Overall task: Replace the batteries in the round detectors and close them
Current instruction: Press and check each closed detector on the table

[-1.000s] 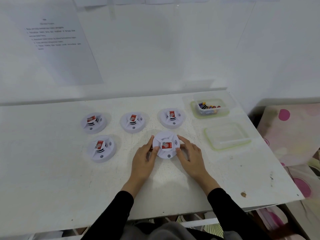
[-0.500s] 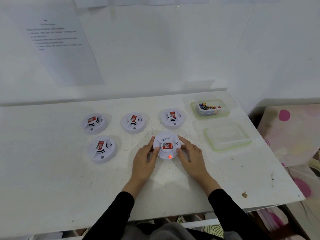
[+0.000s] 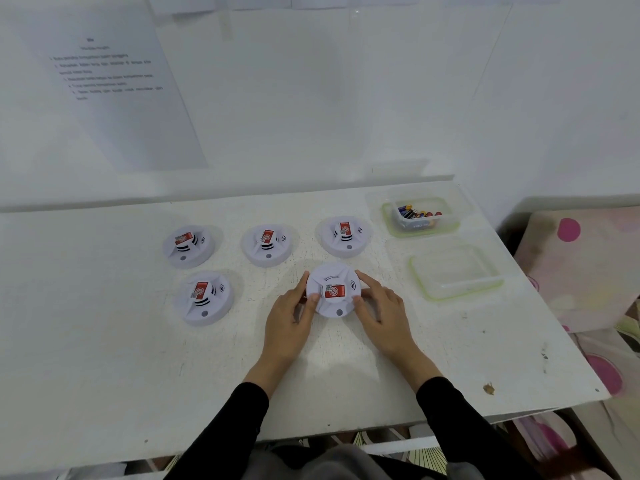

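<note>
At a white table [image 3: 104, 341] set against a white wall [image 3: 346, 98], a person grips one round detector [image 3: 333, 292] with both hands. The left hand [image 3: 289, 318] curls round its left rim with the thumb on top, and the right hand [image 3: 379, 313] mirrors it on the right rim. The detector lies flat on the tabletop, face up, straight ahead of the person and squarely between the two hands, so neither is nearer. Being round it has no long axis, though its red label [image 3: 335, 291] runs left to right. The likely next move, a twist of the housing, depends on that even two-sided hold. A row of three detectors [image 3: 267, 244] sits behind it and a fifth detector [image 3: 204, 297] lies well to its left, all apart from the hands. Spare batteries [image 3: 417, 213] wait in a clear tub [image 3: 450, 225] at the far right, nearer the right hand, with the lid [image 3: 455, 271] just in front of it. A printed sheet [image 3: 114, 84] hangs on the wall, and spotted fabric [image 3: 581, 268] shows beyond the table's right edge. Whether this unit's batteries are already changed cannot be told.
</note>
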`<state>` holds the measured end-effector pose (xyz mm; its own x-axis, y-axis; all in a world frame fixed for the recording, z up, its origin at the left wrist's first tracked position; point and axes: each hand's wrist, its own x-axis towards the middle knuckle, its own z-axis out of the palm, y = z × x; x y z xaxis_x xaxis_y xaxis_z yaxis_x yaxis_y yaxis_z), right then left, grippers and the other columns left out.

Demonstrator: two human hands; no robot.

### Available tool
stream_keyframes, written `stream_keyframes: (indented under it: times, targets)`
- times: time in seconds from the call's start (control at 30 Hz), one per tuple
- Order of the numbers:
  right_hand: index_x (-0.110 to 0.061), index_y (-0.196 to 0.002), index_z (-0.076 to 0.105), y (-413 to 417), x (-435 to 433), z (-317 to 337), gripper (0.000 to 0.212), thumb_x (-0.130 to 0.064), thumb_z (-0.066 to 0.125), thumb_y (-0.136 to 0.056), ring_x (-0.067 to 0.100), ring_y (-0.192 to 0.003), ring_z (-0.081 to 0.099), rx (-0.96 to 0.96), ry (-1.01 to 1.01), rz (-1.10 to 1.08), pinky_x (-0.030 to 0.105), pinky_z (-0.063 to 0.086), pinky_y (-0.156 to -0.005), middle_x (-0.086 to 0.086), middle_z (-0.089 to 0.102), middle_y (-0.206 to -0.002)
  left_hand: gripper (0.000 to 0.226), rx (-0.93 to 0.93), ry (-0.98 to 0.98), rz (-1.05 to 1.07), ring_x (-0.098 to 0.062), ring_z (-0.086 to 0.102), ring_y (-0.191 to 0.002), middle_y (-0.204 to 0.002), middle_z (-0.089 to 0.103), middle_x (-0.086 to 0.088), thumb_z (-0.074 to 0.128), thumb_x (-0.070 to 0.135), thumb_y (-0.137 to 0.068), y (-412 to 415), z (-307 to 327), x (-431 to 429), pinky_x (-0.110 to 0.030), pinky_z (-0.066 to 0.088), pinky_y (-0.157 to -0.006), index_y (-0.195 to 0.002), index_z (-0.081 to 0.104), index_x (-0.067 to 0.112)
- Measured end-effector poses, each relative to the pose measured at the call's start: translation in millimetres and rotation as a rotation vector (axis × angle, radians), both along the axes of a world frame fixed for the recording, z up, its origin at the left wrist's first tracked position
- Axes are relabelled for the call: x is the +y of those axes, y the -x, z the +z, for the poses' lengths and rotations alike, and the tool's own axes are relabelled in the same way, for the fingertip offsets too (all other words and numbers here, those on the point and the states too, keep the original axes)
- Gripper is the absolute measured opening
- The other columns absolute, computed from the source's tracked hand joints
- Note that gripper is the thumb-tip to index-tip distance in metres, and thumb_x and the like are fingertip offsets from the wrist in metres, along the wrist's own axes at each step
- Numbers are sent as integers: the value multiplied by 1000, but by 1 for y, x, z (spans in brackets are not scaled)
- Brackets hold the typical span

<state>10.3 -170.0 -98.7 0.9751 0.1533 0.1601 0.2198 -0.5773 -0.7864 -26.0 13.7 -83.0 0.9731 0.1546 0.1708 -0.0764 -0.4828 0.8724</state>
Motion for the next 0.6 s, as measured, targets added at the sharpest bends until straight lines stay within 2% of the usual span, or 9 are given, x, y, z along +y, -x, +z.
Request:
stream_keyframes:
  times: [0.1,0.2,0.47,0.53,0.6]
  targets:
    - [-43,-138,40,0,0,1,47,-48,44,-91,4,-107,49,0,6,-2,13,22,-97,-20,63,-110,46,1,-1,-6,1,61,-98,-111,64,29,49,37,-101,0,0,1,-8,48,-80,-145,49,26]
    - [-43,-138,39,0,1,2,48,-48,43,-91,6,-108,49,-1,19,-3,10,22,-95,-20,62,-111,49,4,4,-12,4,61,-102,-115,65,25,47,41,-99,1,0,1,-8,47,-80,-146,49,25]
    - [-46,-138,38,1,2,4,47,-48,43,-91,6,-109,50,-5,6,-2,20,24,-99,-21,61,-112,47,16,14,-4,-2,60,-98,-107,61,35,47,43,-98,2,3,0,-9,49,-78,-144,48,30]
    - [-48,-137,37,1,2,5,46,-48,43,-91,4,-108,49,-7,6,-5,21,25,-99,-21,61,-111,47,27,9,3,-6,60,-97,-106,62,32,47,43,-99,2,-1,0,-13,49,-80,-144,48,30]
    - [-48,-137,38,1,1,6,47,-48,43,-91,3,-106,47,-8,16,-8,21,24,-99,-21,61,-107,50,36,-11,33,-8,60,-95,-105,64,23,45,42,-102,1,-6,1,-16,49,-81,-149,42,28]
